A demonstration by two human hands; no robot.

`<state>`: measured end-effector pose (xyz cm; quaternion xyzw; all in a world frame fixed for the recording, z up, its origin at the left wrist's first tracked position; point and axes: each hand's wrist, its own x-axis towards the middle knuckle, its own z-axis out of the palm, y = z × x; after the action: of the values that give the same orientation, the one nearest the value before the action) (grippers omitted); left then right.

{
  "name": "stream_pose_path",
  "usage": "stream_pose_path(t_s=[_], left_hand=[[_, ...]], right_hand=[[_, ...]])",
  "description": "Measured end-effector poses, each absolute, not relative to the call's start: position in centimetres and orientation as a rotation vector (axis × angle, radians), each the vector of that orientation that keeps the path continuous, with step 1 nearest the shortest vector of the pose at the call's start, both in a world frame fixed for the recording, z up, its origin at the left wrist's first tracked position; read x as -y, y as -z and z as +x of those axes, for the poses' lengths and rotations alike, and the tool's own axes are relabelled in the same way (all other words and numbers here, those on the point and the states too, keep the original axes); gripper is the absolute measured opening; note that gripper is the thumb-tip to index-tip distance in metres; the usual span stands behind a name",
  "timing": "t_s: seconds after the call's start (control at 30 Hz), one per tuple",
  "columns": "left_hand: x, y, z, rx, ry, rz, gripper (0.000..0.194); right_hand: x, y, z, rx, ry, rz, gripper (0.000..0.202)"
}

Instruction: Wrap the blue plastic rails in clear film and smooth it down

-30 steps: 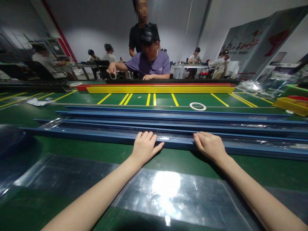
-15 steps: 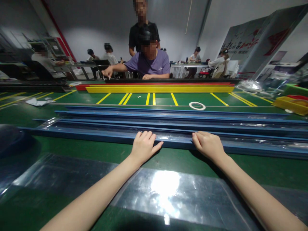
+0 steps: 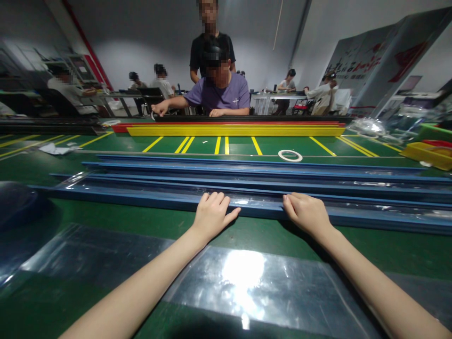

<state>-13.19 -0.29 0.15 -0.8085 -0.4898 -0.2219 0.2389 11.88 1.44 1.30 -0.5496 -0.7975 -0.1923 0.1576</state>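
Both my hands are at the nearest of several long blue channel strips point(image 3: 134, 195), which lie side by side across the table. My left hand point(image 3: 212, 212) has its fingers curled over the strip's near wall, with the thumb stretched out to the right along it. My right hand point(image 3: 306, 213) is closed on the same wall further right; its fingertips are hidden from me. Clear film shines inside the strip between the hands. Below my forearms a wide sheet of clear plastic film point(image 3: 282, 287) lies flat, with a bright glare on it.
Beyond the blue strips lies a white tape ring point(image 3: 290, 155). Yellow strips point(image 3: 233, 131) and red ones lie further back, before a seated person in purple point(image 3: 226, 94). A yellow bin point(image 3: 427, 154) stands at the right, a dark blue rounded object point(image 3: 16, 205) at the left.
My hands and the blue strips stay in place; the view shifts very slightly. Across the table, the seated person's outstretched hand has moved a little to the right.
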Motion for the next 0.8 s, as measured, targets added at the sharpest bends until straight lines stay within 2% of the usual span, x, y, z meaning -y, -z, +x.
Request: stream_pose_path(t_s=[0.8], left_hand=[[0.37,-0.10,-13.14,1.342,0.594,-2.214,0.036]], right_hand=[[-1.37,-1.50,11.77,2.287,0.532,-1.589,0.050]])
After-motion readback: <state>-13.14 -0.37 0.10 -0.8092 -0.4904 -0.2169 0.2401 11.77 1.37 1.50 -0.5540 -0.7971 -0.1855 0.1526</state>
